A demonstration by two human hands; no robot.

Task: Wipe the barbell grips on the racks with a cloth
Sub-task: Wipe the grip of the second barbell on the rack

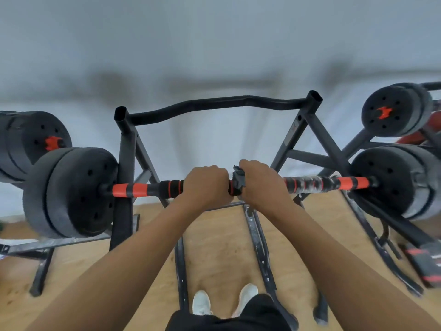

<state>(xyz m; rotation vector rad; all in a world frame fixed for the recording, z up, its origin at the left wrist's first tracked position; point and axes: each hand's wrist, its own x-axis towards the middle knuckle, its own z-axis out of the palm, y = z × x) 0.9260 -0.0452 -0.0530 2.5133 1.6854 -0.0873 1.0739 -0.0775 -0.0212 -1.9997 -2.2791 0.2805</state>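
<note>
A barbell (143,188) with orange and black grip sections lies across a dark metal rack (125,163), with black weight plates (71,192) at both ends. My left hand (207,183) grips the bar near its middle. Just to its right, my right hand (261,182) grips the bar with a grey cloth (238,181) wrapped round it; a bit of the cloth sticks out between the two hands. The grip section right of my right hand (310,183) looks smeared with pale marks.
A second loaded barbell (391,111) sits on the rack at the upper right, and more plates (28,139) at the left. A curved black bar (214,105) spans the rack's far top. Rack legs stand on the wooden floor (214,247) by my white shoes (201,303). A white wall is behind.
</note>
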